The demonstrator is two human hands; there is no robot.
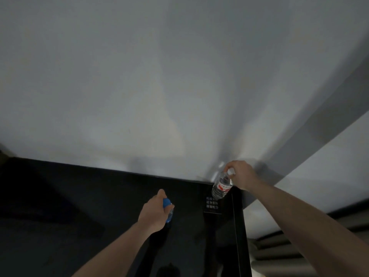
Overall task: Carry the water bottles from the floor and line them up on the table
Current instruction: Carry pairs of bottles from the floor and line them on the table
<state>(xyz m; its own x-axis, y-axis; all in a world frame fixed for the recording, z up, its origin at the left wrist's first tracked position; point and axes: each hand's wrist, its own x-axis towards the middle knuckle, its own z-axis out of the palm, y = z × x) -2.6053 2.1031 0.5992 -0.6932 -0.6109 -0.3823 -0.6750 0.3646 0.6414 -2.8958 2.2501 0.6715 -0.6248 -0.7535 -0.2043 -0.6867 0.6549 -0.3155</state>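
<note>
My left hand (153,213) grips a water bottle with a blue cap (168,210) by its top, over the middle of the black table (79,206). Most of that bottle is hidden by the hand. My right hand (241,174) holds a clear bottle with a red-and-white label (222,185) by its white cap. This bottle hangs tilted at the table's far right corner, close to the wall. Whether either bottle's base touches the tabletop I cannot tell.
A pale wall (159,76) rises directly behind the table's far edge. A small black sign with white characters (212,204) lies on the table near the right corner. The table's right edge (242,226) drops off toward a light floor and grey steps (279,250).
</note>
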